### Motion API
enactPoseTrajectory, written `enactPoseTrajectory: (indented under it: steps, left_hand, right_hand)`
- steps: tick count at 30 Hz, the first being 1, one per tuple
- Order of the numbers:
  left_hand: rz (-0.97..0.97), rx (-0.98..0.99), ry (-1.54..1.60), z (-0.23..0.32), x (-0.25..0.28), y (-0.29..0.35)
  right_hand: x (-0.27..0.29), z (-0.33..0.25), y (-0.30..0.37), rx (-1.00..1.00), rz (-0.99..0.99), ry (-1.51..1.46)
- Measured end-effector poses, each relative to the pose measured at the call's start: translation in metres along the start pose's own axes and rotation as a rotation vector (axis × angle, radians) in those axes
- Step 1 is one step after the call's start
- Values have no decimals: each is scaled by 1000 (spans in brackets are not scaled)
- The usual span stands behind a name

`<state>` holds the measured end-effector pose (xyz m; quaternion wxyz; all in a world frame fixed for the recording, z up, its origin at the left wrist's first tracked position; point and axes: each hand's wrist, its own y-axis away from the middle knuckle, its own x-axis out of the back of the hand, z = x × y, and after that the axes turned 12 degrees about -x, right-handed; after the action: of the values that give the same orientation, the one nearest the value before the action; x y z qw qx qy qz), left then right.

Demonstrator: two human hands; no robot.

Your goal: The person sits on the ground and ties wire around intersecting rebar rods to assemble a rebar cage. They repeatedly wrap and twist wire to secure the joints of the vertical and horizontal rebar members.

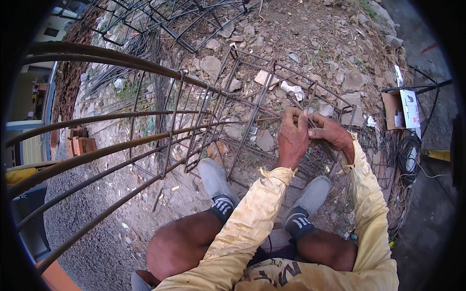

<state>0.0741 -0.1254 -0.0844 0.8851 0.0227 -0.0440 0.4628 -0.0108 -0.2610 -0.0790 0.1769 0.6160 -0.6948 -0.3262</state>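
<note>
A cage of rusty steel bars and square stirrups (254, 114) runs across the ground in front of me, its long rebars (97, 149) stretching out to the left. My left hand (292, 138) is at the cage's right part, with thumb and fingers pinched together; whatever they pinch is too small to make out. Right beside it, my right hand (334, 135) is closed around a dark metal hand tool that looks like tying pincers (326, 151). The handles stick out below the palm, and the tool's far end lies partly behind my fingers. The two hands almost touch.
More rebar cages (184, 22) lie at the far left beside bundled thin rods. Broken stones (354, 80) cover the ground. At the right are an opened cardboard box (394, 110) and a coil of black cable (408, 153). Red bricks (80, 145) are stacked left. My shoes (217, 179) stand beside the cage.
</note>
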Motion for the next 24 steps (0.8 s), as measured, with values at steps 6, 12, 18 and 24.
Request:
enactPoseTrajectory:
  steps: [6,12,18,24]
  left_hand:
    - [-156,-218,-204,26,-35,45]
    - [-132,-335,-152,47,-47,89]
    - [-186,-604,-78,79,-48,128]
    - [-363,-686,-25,124,-48,168]
  right_hand:
    - [19,33,72,-206,409,354]
    - [2,58,153,-339,529,313]
    - [-23,111,217,364,940,-483]
    - [-20,101,298,771,1053,-549]
